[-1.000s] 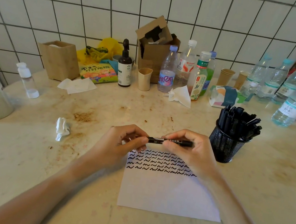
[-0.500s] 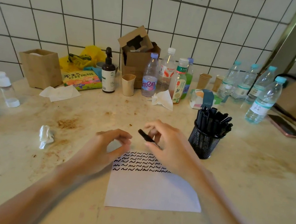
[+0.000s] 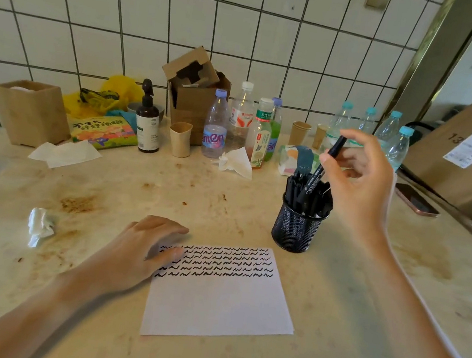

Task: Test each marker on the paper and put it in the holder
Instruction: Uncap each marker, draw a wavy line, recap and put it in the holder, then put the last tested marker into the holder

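A single head-worn wide-angle view looks forward and down from above the near edge of the table (image 3: 224, 207), facing a tiled wall (image 3: 191, 19). It sits close over the sheet of paper (image 3: 218, 308), with both forearms entering from the bottom edge.

Not much gear on this person tbh. Both forearms come in bare from the bottom of the frame, no sleeves showing anywhere. The left hand (image 3: 138, 251) at lower centre and the right hand (image 3: 360, 182) at right of centre are bare too: no gloves, rings, watch or bands. Nails look short and plain.
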